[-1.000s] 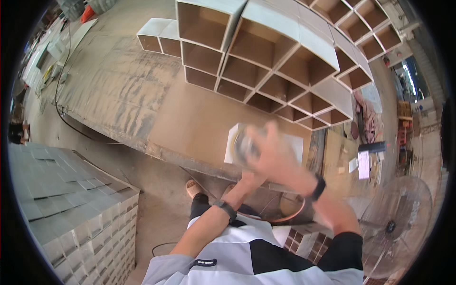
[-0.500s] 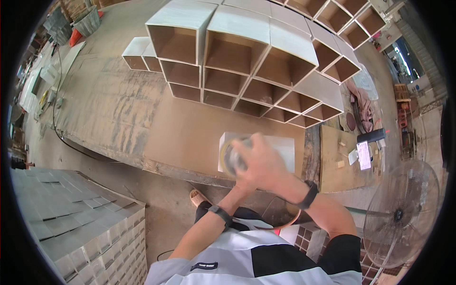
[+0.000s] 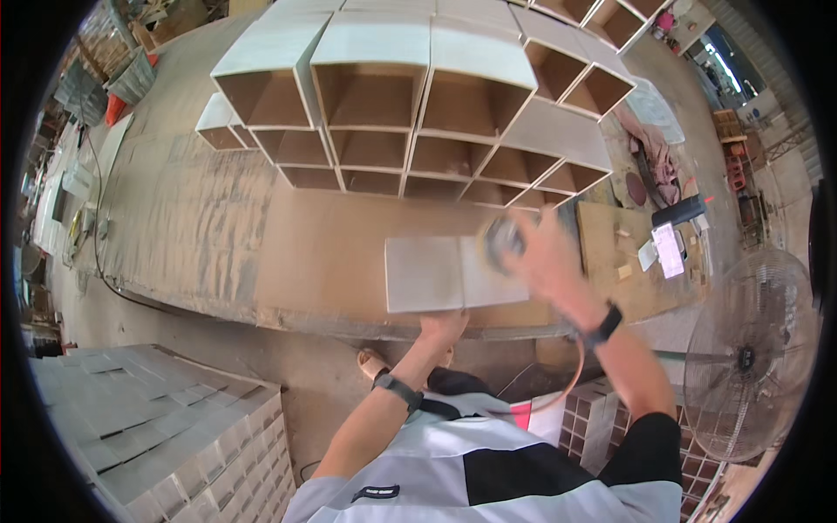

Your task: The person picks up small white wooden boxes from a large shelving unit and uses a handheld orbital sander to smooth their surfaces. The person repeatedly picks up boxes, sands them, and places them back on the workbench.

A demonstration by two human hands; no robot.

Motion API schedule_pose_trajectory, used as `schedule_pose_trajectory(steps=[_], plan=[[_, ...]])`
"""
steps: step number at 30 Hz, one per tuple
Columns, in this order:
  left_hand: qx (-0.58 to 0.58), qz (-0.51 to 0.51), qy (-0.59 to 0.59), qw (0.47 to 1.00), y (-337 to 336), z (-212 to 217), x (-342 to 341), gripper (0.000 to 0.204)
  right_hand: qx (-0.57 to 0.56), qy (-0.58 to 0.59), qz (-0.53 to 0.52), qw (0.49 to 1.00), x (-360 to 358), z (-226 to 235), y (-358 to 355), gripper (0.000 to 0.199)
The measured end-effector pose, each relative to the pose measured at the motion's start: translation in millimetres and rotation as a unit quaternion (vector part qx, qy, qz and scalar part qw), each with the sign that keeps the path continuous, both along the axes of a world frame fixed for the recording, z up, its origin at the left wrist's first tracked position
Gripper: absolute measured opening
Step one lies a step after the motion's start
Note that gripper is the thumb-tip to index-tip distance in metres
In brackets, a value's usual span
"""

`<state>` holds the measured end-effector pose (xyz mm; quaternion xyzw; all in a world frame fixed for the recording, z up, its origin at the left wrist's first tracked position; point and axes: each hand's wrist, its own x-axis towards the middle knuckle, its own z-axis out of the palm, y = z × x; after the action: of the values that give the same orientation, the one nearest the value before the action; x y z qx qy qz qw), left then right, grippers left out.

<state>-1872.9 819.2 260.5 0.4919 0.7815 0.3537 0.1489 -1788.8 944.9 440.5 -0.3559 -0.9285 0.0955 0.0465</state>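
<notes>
A white two-part box (image 3: 424, 275) lies on the dusty brown workbench top, a seam running across its upper face. Against its near edge rests my left hand (image 3: 445, 326); the fingers are mostly hidden there, so their grip cannot be made out. My right hand (image 3: 555, 261) is closed around a round disc-shaped sander (image 3: 503, 244), held over the right end of the box and blurred by motion. From near my right wrist an orange hose (image 3: 579, 366) curves down toward my body.
Stacked white open boxes (image 3: 375, 96) with brown insides stand behind the workpiece. A phone (image 3: 668, 249) and a black cylinder (image 3: 678, 211) lie at the right. A caged fan (image 3: 746, 356) stands right of me; pale stacked boxes (image 3: 157, 427) fill the lower left.
My right hand has carried the sander rightward across the box. My left hand, earlier close beside the right, is now apart at the box's near edge. The view has shifted slightly.
</notes>
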Motion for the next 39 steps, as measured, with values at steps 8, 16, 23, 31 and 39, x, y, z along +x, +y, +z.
schedule_pose_trajectory(steps=[8, 16, 23, 31, 39], plan=[[-0.052, -0.019, 0.015, 0.998, 1, -4, -2, 0.029, 0.037, 0.041, -0.01, 0.998, -1, 2, 22, 0.049], [-0.051, -0.012, 0.017, 0.998, -1, -3, -2, 0.033, 0.018, 0.037, -0.013, 0.999, 9, -2, 24, 0.049], [-0.121, -0.016, 0.015, 0.992, -4, -15, 0, 0.036, 0.035, 0.074, 0.034, 0.996, 10, -12, 19, 0.048], [0.006, 0.004, 0.089, 0.996, -4, -19, 0, 0.027, -0.003, 0.058, 0.033, 0.998, 19, -5, -1, 0.046], [-0.037, 0.032, 0.045, 0.998, -9, -17, -1, 0.03, -0.059, 0.171, -0.243, 0.953, 116, -22, 44, 0.058]])
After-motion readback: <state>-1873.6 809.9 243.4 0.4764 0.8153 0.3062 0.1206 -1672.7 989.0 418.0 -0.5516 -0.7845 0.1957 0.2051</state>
